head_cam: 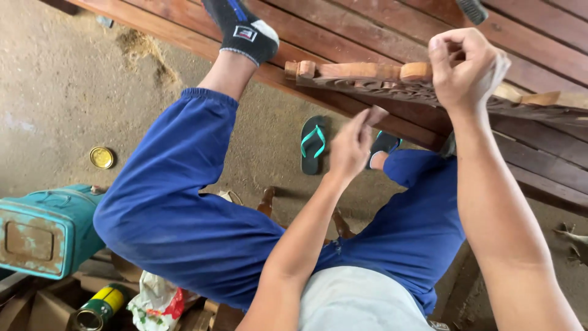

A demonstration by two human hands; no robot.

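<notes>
Clamping the carved wooden panel (422, 86) on the plank platform (539, 37), the right hand (462, 67) was clenched; the left hand (350, 144) pinched sandpaper (375, 114). Loose grip could let the panel slip.

Two bare hands are in view, the left hand (350, 146) and the right hand (463, 68); one small brown sanding piece (375, 114) sits in the left fingers; one carved wooden panel (392, 81) lies across the planks; two flip-flops rest on the ground, one with teal straps (313, 143) and one half hidden (384, 144); one dark sock (243, 29) shows clearly; one teal metal box (46, 230); one round yellow lid (101, 157); one open green-and-yellow can (101, 306).
</notes>
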